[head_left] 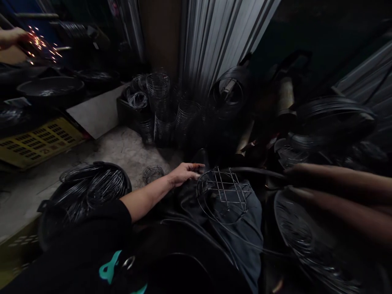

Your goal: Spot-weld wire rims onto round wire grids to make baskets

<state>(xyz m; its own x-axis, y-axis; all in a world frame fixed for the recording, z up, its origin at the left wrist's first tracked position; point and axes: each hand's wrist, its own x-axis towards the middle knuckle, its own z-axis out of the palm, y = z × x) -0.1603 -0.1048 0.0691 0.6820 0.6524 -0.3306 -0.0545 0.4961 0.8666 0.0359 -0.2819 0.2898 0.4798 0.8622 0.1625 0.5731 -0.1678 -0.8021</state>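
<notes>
My left hand (185, 173) reaches out from a black sleeve, thumb and fingers closing at the upper left rim of a round wire rack (229, 190). An orange-brown covering shows on one finger. The rack has a ring and crossed straight wires, and lies tilted above my grey-clad leg (249, 228). At the right, my right hand (295, 175) and forearm are smeared by motion, so its fingers cannot be read. It is beside a dark bar (257, 170) that runs toward the rack. Below it stands a wide bowl (280, 212) with many curved wire pieces.
A black tub (127, 183) of bent wires stands left. Stacked wire baskets (162, 110) rise behind. A small wire piece (153, 174) lies on the floor. A yellow crate (45, 141) is at left; beyond, another person's hand (12, 37) is near flying sparks. Wire coils (333, 108) sit right.
</notes>
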